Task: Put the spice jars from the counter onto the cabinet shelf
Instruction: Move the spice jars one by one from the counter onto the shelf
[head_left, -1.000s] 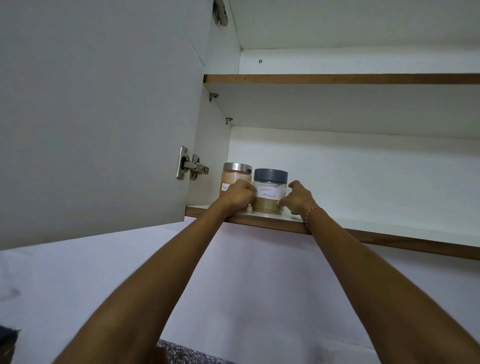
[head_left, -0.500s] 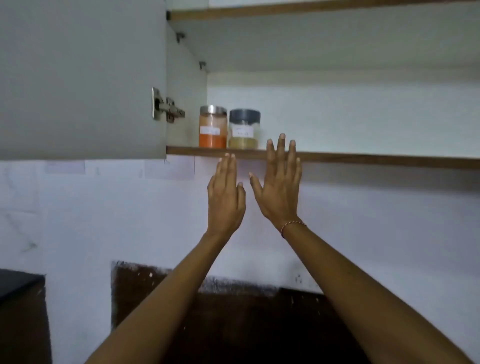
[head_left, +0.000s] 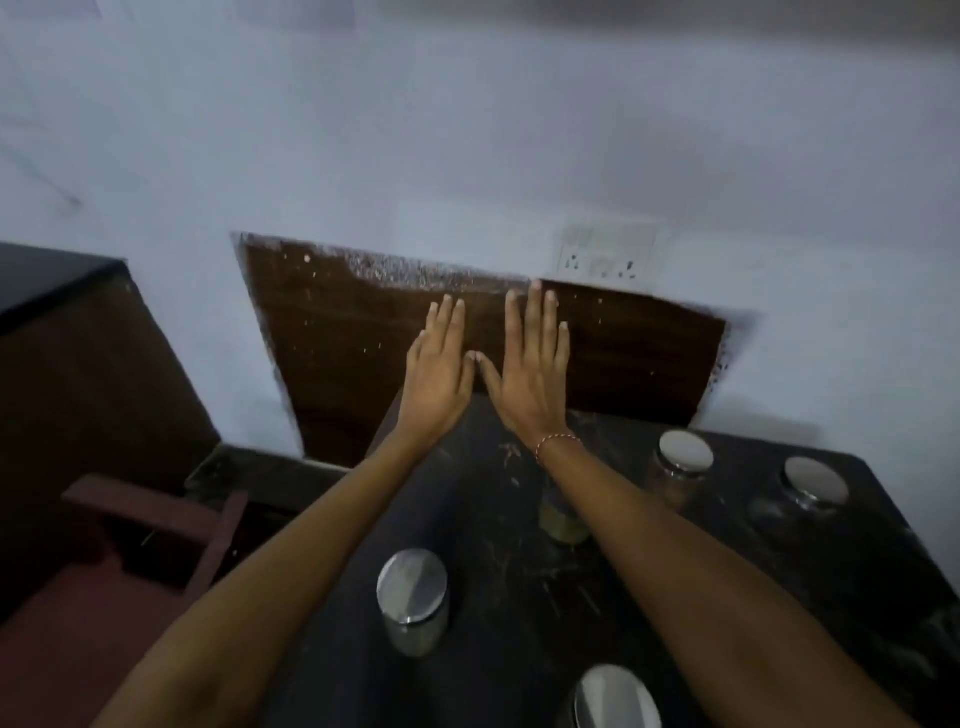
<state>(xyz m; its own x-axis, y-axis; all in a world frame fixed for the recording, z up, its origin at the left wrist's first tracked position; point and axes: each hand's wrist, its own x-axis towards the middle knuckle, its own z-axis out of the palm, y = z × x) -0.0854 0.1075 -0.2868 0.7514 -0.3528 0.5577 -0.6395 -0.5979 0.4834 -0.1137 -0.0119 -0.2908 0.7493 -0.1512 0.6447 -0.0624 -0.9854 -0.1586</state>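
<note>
**Steel-lidded jars waiting on the dark worktop**

Black stone is lying under your arms: the worktop is carrying five jars. You are holding both hands out flat above it, backs up, in front of the brown wall panel. Your left hand is keeping its fingers straight and together, gripping nothing. Your right hand is doing the same, fingers spread a little and holding nothing, with a thread bracelet sitting at its wrist. The two thumbs are almost touching.

The near jar is standing between your forearms. A second jar is showing at the bottom edge, just under your right forearm. A third jar is partly hiding behind that same forearm; its lid is out of sight. Two more are standing well to your right: the back jar and the corner jar.

A socket plate is sitting on the wall above the panel, and a reddish chair is standing to the left of the worktop.
</note>
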